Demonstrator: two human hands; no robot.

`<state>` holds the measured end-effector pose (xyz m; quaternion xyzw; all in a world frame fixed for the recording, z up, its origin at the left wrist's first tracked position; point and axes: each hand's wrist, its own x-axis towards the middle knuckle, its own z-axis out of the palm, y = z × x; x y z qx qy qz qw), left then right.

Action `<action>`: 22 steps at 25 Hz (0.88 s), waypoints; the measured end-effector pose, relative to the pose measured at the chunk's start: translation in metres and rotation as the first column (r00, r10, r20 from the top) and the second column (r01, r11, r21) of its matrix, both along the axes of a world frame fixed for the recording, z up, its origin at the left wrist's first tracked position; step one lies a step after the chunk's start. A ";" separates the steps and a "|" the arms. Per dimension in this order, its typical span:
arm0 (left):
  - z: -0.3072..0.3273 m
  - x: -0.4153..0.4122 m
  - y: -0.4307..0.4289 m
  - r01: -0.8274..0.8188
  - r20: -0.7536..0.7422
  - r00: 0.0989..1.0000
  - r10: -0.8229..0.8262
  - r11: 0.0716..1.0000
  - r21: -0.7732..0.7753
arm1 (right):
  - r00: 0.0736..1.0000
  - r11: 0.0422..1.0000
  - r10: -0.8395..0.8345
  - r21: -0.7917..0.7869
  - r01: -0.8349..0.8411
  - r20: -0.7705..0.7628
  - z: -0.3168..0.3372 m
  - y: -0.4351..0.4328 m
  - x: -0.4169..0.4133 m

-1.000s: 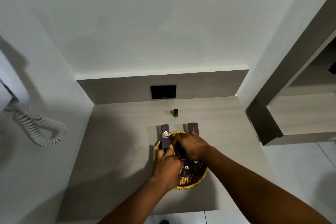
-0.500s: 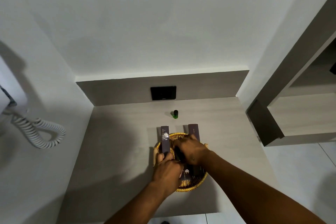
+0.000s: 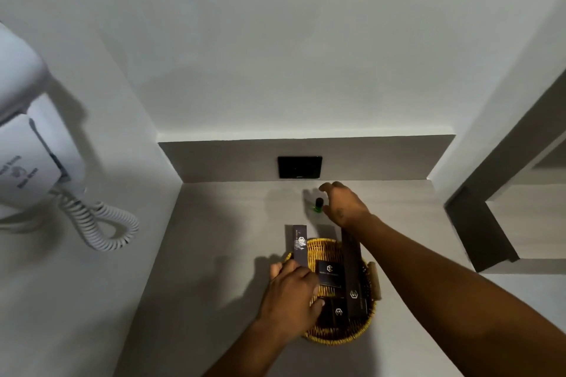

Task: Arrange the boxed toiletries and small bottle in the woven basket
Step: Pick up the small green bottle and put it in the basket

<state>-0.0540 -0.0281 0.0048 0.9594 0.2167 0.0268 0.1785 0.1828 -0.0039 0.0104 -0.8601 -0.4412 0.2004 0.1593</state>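
Observation:
A round woven basket (image 3: 340,336) sits near the counter's front edge. Dark boxed toiletries lie in it: a long box (image 3: 299,244) leaning over the left rim, a long box (image 3: 353,281) on the right, a small flat box (image 3: 329,272) in the middle and another small box (image 3: 338,312) below it. My left hand (image 3: 291,294) rests on the basket's left rim, beside the foot of the left long box. A small bottle (image 3: 318,204) with a dark cap and green body stands behind the basket. My right hand (image 3: 343,203) hovers open just right of the bottle, fingers curled around it, not touching.
A grey counter (image 3: 220,254) fills a niche between white walls. A black socket plate (image 3: 299,167) sits on the back panel. A white wall hair dryer (image 3: 27,150) with coiled cord (image 3: 101,223) hangs left. A dark shelf frame (image 3: 477,223) stands right.
My right hand has left the basket and reached back to the small bottle. My left hand has stayed at the basket's left rim. The view has shifted closer and to the left.

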 end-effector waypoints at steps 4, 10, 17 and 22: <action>0.001 -0.011 -0.002 -0.033 0.035 0.999 0.033 0.999 -0.001 | 1.000 0.996 -0.016 -0.086 0.015 -0.008 -0.018 0.027 0.010; -0.007 -0.019 0.010 -0.073 0.021 0.997 0.073 0.997 -0.020 | 1.000 0.990 -0.010 -0.144 0.007 -0.019 -0.037 0.031 0.010; -0.013 -0.013 0.010 -0.066 0.036 0.997 0.066 0.998 0.001 | 0.999 0.994 0.011 0.104 -0.016 0.043 0.003 0.001 -0.004; -0.019 -0.011 0.003 -0.042 -0.025 0.999 0.042 0.999 0.006 | 0.982 0.981 0.188 0.033 -0.189 0.033 0.022 -0.049 -0.040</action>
